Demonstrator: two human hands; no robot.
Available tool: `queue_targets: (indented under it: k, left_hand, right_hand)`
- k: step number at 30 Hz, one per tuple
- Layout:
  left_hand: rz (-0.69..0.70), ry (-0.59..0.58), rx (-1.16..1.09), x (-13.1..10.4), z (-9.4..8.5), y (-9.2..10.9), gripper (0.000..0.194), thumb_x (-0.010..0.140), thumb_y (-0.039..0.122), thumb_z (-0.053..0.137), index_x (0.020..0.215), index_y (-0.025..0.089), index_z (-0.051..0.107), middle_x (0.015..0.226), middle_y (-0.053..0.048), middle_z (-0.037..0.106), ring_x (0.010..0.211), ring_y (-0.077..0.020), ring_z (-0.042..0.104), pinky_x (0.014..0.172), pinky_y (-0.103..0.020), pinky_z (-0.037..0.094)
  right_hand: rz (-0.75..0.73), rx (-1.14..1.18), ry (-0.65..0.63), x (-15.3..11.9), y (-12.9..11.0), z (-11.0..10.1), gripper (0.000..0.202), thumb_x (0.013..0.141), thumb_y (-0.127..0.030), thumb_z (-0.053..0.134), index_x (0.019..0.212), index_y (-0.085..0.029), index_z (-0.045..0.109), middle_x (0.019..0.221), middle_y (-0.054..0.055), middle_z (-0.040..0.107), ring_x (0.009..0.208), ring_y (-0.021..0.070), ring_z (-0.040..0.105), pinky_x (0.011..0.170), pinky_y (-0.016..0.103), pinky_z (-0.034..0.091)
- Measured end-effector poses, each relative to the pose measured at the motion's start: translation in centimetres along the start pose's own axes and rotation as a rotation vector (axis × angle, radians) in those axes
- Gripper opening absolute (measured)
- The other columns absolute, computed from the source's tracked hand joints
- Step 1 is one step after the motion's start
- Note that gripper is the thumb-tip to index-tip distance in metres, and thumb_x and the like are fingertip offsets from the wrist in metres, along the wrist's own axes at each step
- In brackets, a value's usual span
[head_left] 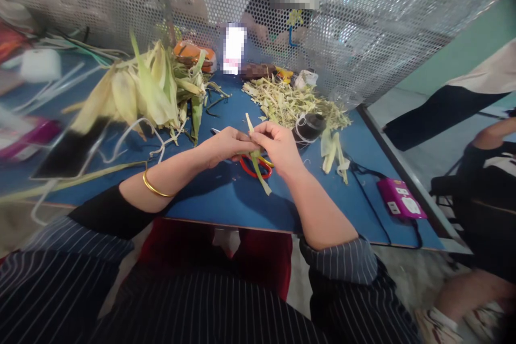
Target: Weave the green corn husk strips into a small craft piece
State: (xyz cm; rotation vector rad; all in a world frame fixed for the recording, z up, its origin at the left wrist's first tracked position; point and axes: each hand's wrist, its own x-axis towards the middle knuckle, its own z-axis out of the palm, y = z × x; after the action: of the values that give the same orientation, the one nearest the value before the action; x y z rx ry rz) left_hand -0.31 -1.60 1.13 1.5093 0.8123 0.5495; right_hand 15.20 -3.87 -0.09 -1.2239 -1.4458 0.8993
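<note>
— In the middle? A thin green leaf strip (256, 157), pinched at the top between both hands, hanging down just over the blue surface (226, 193).

— And the left hand (228, 145)?
— Closed, fingers pressed on the strip from the left side. Gold bangle (155, 188) on that wrist.

— The right hand (278, 145)?
— Closed too, fingertips pinching the same strip, touching the left hand.

— Under the hands?
— Red scissors (256, 165), lying flat on the surface, partly hidden by the strip.

— Further out?
— To the right, a dark spool (309, 127) wound with pale thread, and a few short pale strips (334, 153) beside it. Behind that, a heap of small scraps (290, 102). To the left, a big pile of whole husks (149, 88), well apart from the hands. A pink box (400, 199) with a black cord near the right edge.

— How far along, by the look of it?
— Partly done, probably. Plenty of scraps and a few strips already there. Still many whole husks in the pile, so likely a lot left.

— Anybody else?
— Yes, behind the mesh screen (363, 21), and a person's arm at far right.
</note>
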Motion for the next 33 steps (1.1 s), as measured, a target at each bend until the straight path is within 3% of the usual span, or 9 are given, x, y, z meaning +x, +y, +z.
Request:
queue_targets:
  k: [6,14,20,27,33]
  left_hand:
    - [0.005,-0.059,0.036,-0.2,-0.2,0.4,0.027,0.074,0.023,0.064,0.048,0.016,0.058,0.047,0.002,0.048,0.042,-0.0051,0.036,0.043,-0.021,0.028]
    - [-0.025,-0.153,0.099,-0.3,-0.3,0.4,0.021,0.074,0.031,0.066,0.059,0.016,0.069,0.047,-0.001,0.056,0.041,-0.0067,0.04,0.043,-0.022,0.03]
    - [-0.033,-0.233,0.093,-0.2,-0.4,0.0,0.023,0.076,0.033,0.062,0.067,0.014,0.072,0.068,-0.008,0.07,0.043,-0.007,0.042,0.044,-0.022,0.031]
    - [-0.101,-0.036,0.018,0.2,0.2,-0.5,0.02,0.073,0.035,0.065,0.074,0.017,0.071,0.072,-0.007,0.071,0.042,-0.0052,0.042,0.042,-0.02,0.03]
    - [0.053,0.067,0.123,0.0,1.0,-0.4,0.02,0.069,0.019,0.061,0.05,0.015,0.061,0.046,0.001,0.054,0.042,-0.006,0.043,0.044,-0.02,0.033]
  right_hand:
    - [-0.027,0.028,0.106,-0.1,0.1,0.5,0.008,0.075,-0.024,0.062,0.069,-0.019,0.06,0.067,-0.001,0.057,0.064,0.0117,0.048,0.064,0.029,0.04]
    - [-0.054,-0.032,0.138,-0.5,0.3,1.0,0.007,0.075,-0.025,0.062,0.07,-0.02,0.062,0.072,0.0,0.061,0.069,0.014,0.053,0.07,0.031,0.043]
    - [-0.054,-0.041,0.132,-0.5,0.3,1.1,0.009,0.076,-0.025,0.062,0.07,-0.019,0.061,0.071,0.0,0.061,0.069,0.0137,0.052,0.071,0.031,0.043]
    - [-0.138,-0.133,0.155,-0.2,0.0,0.8,0.01,0.078,-0.025,0.059,0.07,-0.02,0.059,0.071,-0.001,0.06,0.069,0.0131,0.053,0.073,0.03,0.043]
    - [-0.237,-0.272,0.141,-0.5,-0.1,1.0,0.011,0.078,-0.022,0.06,0.068,-0.021,0.058,0.075,0.0,0.061,0.074,0.0156,0.055,0.076,0.032,0.042]
